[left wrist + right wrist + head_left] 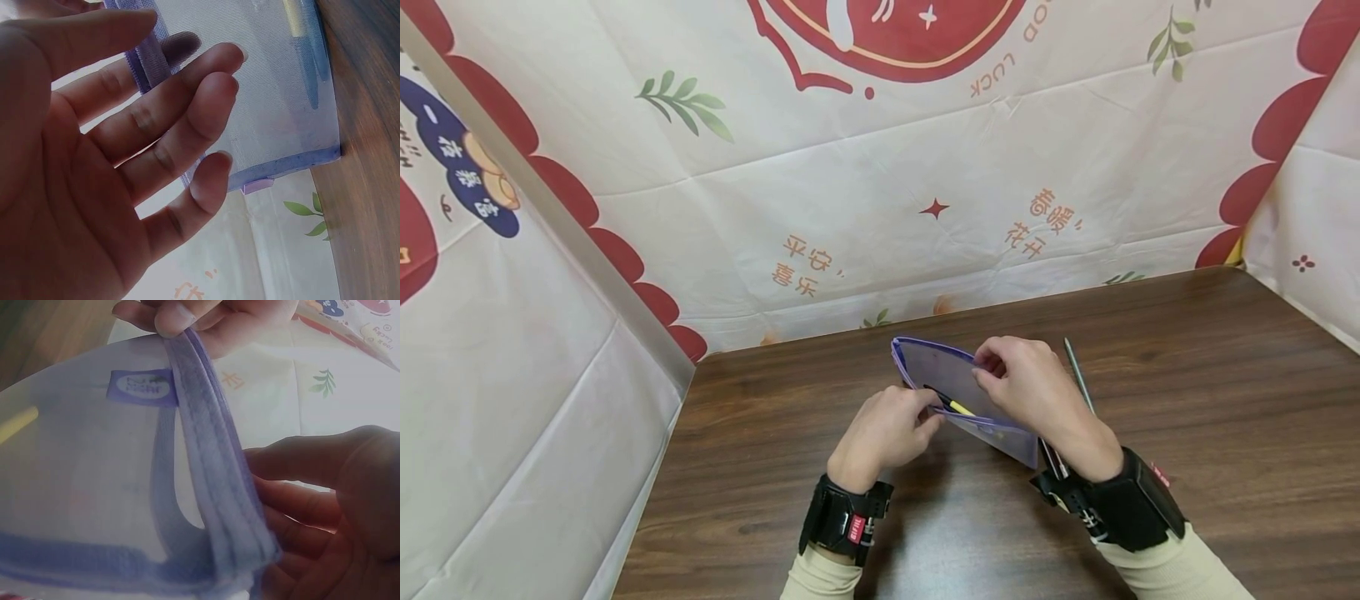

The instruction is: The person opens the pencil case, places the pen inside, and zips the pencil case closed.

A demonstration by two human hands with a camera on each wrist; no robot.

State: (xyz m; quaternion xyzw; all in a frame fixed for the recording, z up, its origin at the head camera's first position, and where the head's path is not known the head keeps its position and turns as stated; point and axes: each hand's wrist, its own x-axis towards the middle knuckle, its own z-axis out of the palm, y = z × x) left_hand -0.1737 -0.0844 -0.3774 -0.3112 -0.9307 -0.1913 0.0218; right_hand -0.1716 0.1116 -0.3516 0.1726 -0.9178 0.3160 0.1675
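A translucent purple mesh zip pouch (942, 367) is held up over the table with its mouth spread apart. My left hand (886, 427) pinches the near zip edge (147, 59) between thumb and fingers, one fingertip showing through the mesh. At the far edge, my right hand (1037, 387) pinches the rim with thumb and forefinger. Inside the pouch lies a yellow and black pen (958, 407). Through the mesh, the left wrist view also shows a dark slim pen shape (309, 75). A small purple label (142, 388) sits by the zip in the right wrist view.
A green pencil (1077, 371) lies on the brown wooden table (752, 467) beyond my right wrist. More slim pen-like things (1052, 458) show partly hidden beneath that wrist. A printed white cloth (737, 217) hangs at the table's back, with another (542, 375) at the left.
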